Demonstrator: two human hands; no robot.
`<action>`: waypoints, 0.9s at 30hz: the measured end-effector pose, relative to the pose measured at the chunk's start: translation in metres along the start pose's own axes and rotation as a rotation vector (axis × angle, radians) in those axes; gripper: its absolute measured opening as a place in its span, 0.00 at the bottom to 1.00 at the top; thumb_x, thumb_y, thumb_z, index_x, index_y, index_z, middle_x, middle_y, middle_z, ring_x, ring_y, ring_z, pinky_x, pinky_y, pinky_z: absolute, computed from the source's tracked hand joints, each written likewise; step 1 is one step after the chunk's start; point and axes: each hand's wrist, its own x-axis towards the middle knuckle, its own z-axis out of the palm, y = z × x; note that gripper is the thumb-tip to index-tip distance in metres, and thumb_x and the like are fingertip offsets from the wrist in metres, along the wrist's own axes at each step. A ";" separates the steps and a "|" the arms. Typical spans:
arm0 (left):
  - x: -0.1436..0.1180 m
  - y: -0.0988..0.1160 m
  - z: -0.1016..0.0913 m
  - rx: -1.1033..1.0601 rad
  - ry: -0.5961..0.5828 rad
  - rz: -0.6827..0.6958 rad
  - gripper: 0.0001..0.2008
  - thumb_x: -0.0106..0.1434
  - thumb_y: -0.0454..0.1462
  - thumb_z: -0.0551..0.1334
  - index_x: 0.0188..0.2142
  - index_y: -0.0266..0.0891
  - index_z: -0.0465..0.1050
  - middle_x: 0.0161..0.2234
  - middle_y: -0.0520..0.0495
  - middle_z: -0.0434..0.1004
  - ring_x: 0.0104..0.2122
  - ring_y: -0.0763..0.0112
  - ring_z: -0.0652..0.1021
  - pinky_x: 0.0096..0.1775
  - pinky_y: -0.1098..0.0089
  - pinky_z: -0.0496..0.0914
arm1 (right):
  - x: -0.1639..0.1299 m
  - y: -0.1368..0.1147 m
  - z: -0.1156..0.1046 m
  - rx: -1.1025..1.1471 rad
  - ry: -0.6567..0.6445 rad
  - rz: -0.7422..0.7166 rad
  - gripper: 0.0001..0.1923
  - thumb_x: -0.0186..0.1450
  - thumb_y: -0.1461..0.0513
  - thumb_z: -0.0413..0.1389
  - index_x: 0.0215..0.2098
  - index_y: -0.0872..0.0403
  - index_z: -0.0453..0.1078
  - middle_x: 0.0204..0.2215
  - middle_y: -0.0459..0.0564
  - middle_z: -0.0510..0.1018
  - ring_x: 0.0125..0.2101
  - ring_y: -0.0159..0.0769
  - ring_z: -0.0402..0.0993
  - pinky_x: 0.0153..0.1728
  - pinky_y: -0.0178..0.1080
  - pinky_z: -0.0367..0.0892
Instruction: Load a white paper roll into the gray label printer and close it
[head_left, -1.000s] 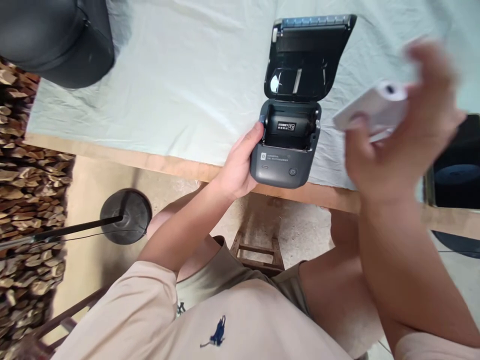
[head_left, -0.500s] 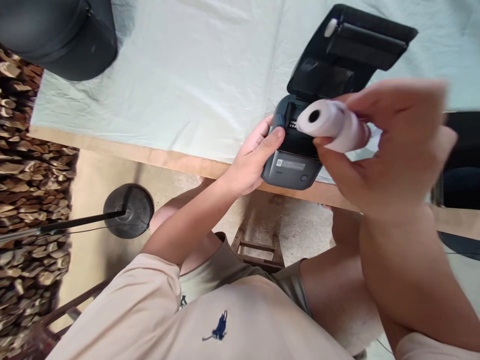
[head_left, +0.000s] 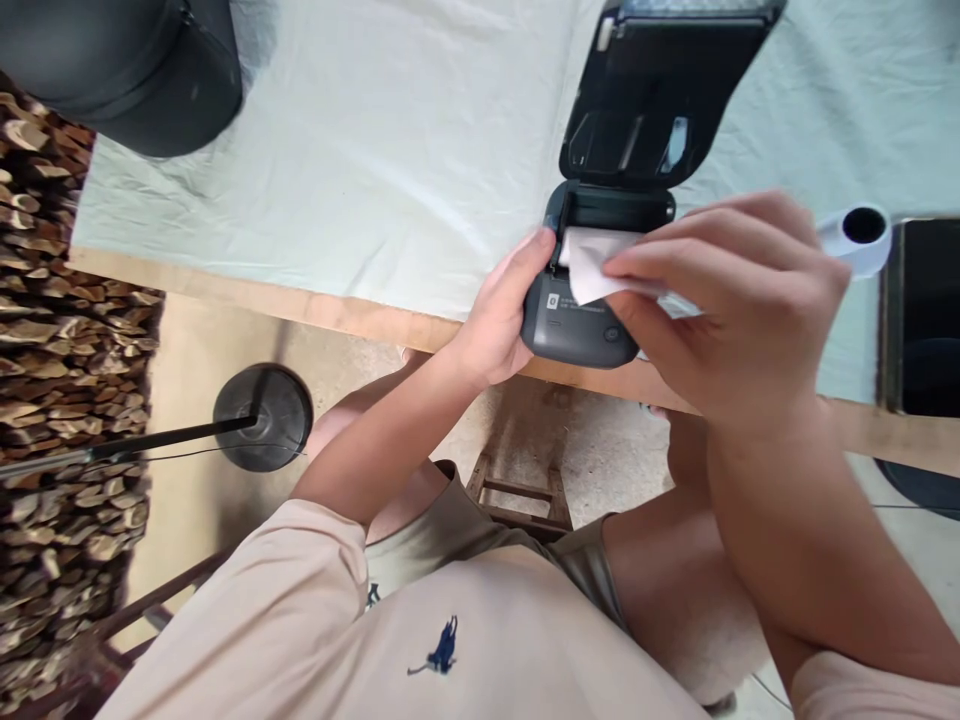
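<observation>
A dark grey portable label printer (head_left: pixel 574 340) sits at the table's near edge, its hinged lid (head_left: pixel 652 110) swung up and back. My left hand (head_left: pixel 502 310) grips its left side, thumb along the rim of the paper bay. Inside the bay lies a white paper roll (head_left: pixel 589 240), partly covered by its own paper and by my fingers. Between thumb and forefinger my right hand (head_left: pixel 735 290) pinches the loose paper end, which folds over the front of the bay. Beyond that hand, a white roll-shaped object (head_left: pixel 855 240) with a dark round opening rests on the cloth.
A pale cloth (head_left: pixel 360 150) covers the wooden table. At the upper left stands a black cylindrical container (head_left: pixel 150 80); a dark flat device (head_left: pixel 926 320) lies at the right edge. Below are a round lamp-like base (head_left: pixel 262 420), a wooden stool (head_left: pixel 517 495) and stacked firewood (head_left: pixel 67 420).
The paper roll has gone down from my right hand into the printer's bay. My right hand now pinches its loose end. The open lid leans further back.
</observation>
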 end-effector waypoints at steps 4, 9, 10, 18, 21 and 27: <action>0.000 0.001 -0.006 0.017 -0.048 0.002 0.14 0.63 0.48 0.63 0.42 0.42 0.71 0.38 0.49 0.79 0.45 0.66 0.80 0.45 0.70 0.76 | -0.004 -0.003 0.002 0.053 -0.032 -0.019 0.03 0.63 0.59 0.59 0.36 0.43 0.74 0.34 0.37 0.80 0.42 0.32 0.75 0.44 0.43 0.67; -0.002 0.003 -0.007 -0.013 -0.103 0.012 0.14 0.63 0.45 0.64 0.44 0.41 0.70 0.38 0.51 0.76 0.39 0.74 0.79 0.42 0.74 0.73 | -0.007 -0.003 0.001 0.065 -0.022 -0.100 0.06 0.61 0.60 0.61 0.37 0.44 0.73 0.34 0.38 0.79 0.42 0.33 0.74 0.43 0.43 0.66; -0.002 0.003 -0.006 -0.025 -0.106 0.008 0.13 0.64 0.44 0.63 0.44 0.41 0.70 0.38 0.51 0.76 0.39 0.74 0.79 0.42 0.74 0.73 | -0.007 -0.002 0.002 0.064 -0.013 -0.125 0.06 0.60 0.60 0.62 0.37 0.45 0.73 0.33 0.39 0.80 0.42 0.33 0.74 0.43 0.43 0.66; -0.006 0.008 -0.001 0.098 -0.060 -0.024 0.15 0.59 0.40 0.68 0.45 0.44 0.69 0.36 0.53 0.76 0.38 0.70 0.80 0.40 0.70 0.74 | -0.004 0.001 -0.005 0.243 0.146 0.068 0.10 0.62 0.57 0.57 0.43 0.43 0.73 0.37 0.44 0.77 0.41 0.34 0.75 0.41 0.43 0.69; -0.006 0.007 -0.003 0.153 -0.080 -0.050 0.24 0.53 0.40 0.72 0.49 0.46 0.69 0.36 0.52 0.75 0.39 0.65 0.81 0.38 0.69 0.74 | -0.002 0.001 -0.005 0.400 0.168 0.350 0.22 0.65 0.58 0.55 0.55 0.31 0.65 0.56 0.39 0.67 0.57 0.36 0.69 0.47 0.41 0.72; -0.007 0.006 -0.005 0.164 -0.059 -0.061 0.33 0.49 0.38 0.74 0.54 0.47 0.68 0.32 0.53 0.73 0.43 0.60 0.81 0.46 0.63 0.75 | -0.004 0.007 0.006 0.784 0.142 0.466 0.22 0.68 0.56 0.45 0.59 0.31 0.59 0.52 0.42 0.68 0.57 0.36 0.69 0.58 0.49 0.69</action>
